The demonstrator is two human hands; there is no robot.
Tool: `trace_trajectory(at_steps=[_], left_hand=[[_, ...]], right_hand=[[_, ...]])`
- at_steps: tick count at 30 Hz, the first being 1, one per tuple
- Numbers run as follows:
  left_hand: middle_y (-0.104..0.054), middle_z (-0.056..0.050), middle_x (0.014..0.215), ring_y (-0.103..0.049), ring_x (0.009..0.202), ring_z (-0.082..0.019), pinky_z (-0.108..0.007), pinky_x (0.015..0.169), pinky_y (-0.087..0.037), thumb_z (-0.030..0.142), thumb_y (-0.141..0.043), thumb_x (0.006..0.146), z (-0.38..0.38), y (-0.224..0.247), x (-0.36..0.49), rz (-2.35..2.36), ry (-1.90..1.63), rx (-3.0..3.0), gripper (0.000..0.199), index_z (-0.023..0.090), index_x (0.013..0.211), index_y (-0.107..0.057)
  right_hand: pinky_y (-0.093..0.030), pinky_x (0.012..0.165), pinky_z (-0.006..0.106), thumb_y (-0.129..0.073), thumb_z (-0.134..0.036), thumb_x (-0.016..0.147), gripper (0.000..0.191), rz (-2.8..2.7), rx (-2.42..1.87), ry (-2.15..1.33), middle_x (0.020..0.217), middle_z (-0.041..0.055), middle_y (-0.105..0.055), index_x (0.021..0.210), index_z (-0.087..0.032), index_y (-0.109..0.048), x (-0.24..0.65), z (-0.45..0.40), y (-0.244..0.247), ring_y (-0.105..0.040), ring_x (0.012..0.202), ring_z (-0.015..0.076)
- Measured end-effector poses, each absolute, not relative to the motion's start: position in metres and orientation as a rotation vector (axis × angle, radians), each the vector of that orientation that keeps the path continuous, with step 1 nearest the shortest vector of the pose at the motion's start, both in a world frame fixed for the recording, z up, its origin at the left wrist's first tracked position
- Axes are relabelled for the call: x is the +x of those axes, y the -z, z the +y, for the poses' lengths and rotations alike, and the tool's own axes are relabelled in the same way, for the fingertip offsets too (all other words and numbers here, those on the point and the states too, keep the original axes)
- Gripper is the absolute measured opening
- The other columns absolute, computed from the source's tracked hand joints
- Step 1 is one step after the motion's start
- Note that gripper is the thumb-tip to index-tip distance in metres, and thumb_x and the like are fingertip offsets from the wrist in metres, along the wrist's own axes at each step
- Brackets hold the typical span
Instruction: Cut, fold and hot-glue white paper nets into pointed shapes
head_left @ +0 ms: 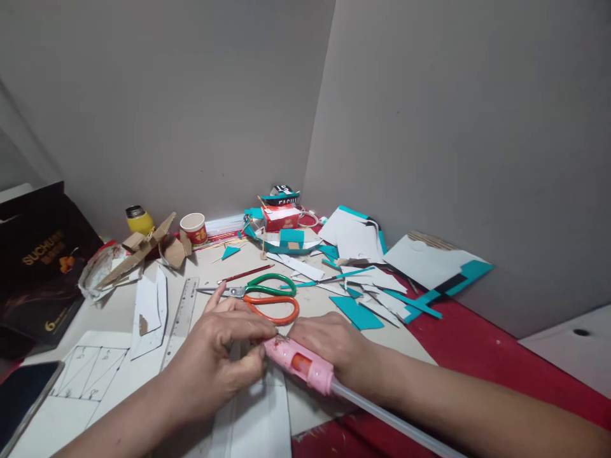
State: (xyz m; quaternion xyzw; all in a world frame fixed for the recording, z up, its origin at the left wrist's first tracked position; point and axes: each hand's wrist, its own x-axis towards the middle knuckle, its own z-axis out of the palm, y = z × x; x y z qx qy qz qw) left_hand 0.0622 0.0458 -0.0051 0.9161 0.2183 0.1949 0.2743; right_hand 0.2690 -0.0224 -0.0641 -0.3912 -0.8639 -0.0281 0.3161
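Closest in, a white sheet [267,413] lies under the hands, and a translucent glue stick [396,419] trails from the back of the pink glue gun [298,364] toward the near right. The right hand [329,337] is curled against the gun's far side, apparently gripping it; the left hand [214,362] has thumb and fingers drawn close at the nozzle end, though whether they pinch anything I cannot tell. The step seems to be close work at the nozzle, calling for a steady gun and fingertips kept off the heat. Just beyond, scissors [236,292] narrow the forward room, blades pointing left toward the ruler [184,312], while scraps [356,312] crowd the right. Farther back, a paper cup [195,236] and yellow bottle [139,221] stand before the grey wall [214,127]
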Motion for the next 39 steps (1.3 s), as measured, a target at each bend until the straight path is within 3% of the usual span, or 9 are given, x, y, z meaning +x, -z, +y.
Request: trace_trajectory(at_steps=[5,10,13,18,27,32,34,37,39], left_hand=[[-0.073,0.007,0.086,-0.064,0.086,-0.014,-0.053,0.113,0.001,0.005,-0.049,0.076,0.041,0.002,0.060,0.544,-0.632,2.520,0.032,0.028,0.088,-0.068],[-0.070,0.001,0.093,-0.061,0.093,-0.019,-0.054,0.112,0.006,0.025,-0.059,0.080,0.032,-0.006,0.060,0.562,-0.520,2.525,0.013,0.026,0.091,-0.065],[-0.070,0.000,0.093,-0.061,0.092,-0.020,-0.054,0.111,0.007,0.031,-0.063,0.080,0.031,-0.005,0.063,0.579,-0.504,2.518,0.010,0.024,0.088,-0.064],[-0.069,0.001,0.089,-0.062,0.089,-0.018,-0.051,0.112,-0.005,0.024,-0.062,0.080,0.033,0.000,0.066,0.551,-0.528,2.525,0.004,0.023,0.083,-0.063],[-0.072,0.002,0.086,-0.064,0.085,-0.018,-0.050,0.114,-0.002,0.011,-0.055,0.077,0.040,-0.001,0.065,0.583,-0.534,2.485,0.018,0.024,0.081,-0.067],[-0.069,0.002,0.101,-0.060,0.102,-0.021,-0.048,0.113,-0.019,0.008,-0.058,0.076,0.033,-0.003,0.051,0.660,-0.988,2.368,0.032,0.030,0.099,-0.064],[-0.069,0.003,0.097,-0.060,0.101,-0.020,-0.044,0.110,-0.028,0.010,-0.058,0.079,0.024,-0.004,0.048,0.685,-1.093,2.249,0.028,0.031,0.097,-0.065],[-0.070,0.001,0.084,-0.062,0.089,-0.019,-0.034,0.089,-0.046,0.021,-0.059,0.082,0.014,-0.003,0.051,0.817,-0.974,2.054,0.012,0.027,0.086,-0.069],[-0.069,0.000,0.075,-0.062,0.076,-0.017,-0.028,0.072,-0.049,0.027,-0.062,0.082,0.012,-0.001,0.057,0.892,-0.848,1.890,0.009,0.024,0.082,-0.070]], right_hand=[[-0.028,0.046,0.027,-0.040,-0.024,0.087,0.023,-2.244,-0.968,0.139,0.056,-0.0007,-0.050,0.065,-0.020,-0.045,0.267,-0.025,0.058,-0.040,0.048,0.0121],[-0.030,0.048,0.027,-0.040,-0.031,0.089,0.025,-2.304,-0.999,0.191,0.060,0.0006,-0.051,0.068,-0.019,-0.047,0.267,-0.027,0.055,-0.043,0.050,0.0131],[-0.031,0.049,0.027,-0.041,-0.033,0.090,0.026,-2.343,-1.025,0.238,0.062,0.0018,-0.053,0.071,-0.018,-0.050,0.269,-0.027,0.056,-0.045,0.053,0.0140],[-0.031,0.049,0.027,-0.040,-0.026,0.090,0.024,-2.374,-1.038,0.308,0.061,0.0015,-0.052,0.070,-0.018,-0.051,0.271,-0.028,0.056,-0.044,0.052,0.0137],[-0.029,0.049,0.028,-0.039,-0.017,0.088,0.021,-2.370,-1.005,0.426,0.060,0.0010,-0.053,0.074,-0.017,-0.054,0.271,-0.028,0.058,-0.043,0.051,0.0136],[-0.029,0.050,0.028,-0.040,-0.016,0.085,0.018,-2.247,-1.049,0.452,0.060,0.0011,-0.051,0.071,-0.018,-0.051,0.273,-0.026,0.051,-0.043,0.053,0.0141],[-0.030,0.052,0.028,-0.042,-0.019,0.085,0.017,-2.171,-1.154,0.428,0.061,0.0016,-0.052,0.069,-0.019,-0.049,0.273,-0.025,0.047,-0.043,0.054,0.0143],[-0.031,0.053,0.027,-0.045,-0.025,0.085,0.016,-2.090,-1.269,0.363,0.064,0.0029,-0.053,0.070,-0.018,-0.048,0.273,-0.025,0.044,-0.044,0.056,0.0147],[-0.031,0.054,0.027,-0.046,-0.027,0.084,0.016,-2.075,-1.267,0.333,0.065,0.0030,-0.053,0.071,-0.018,-0.048,0.273,-0.026,0.044,-0.045,0.057,0.0148]])
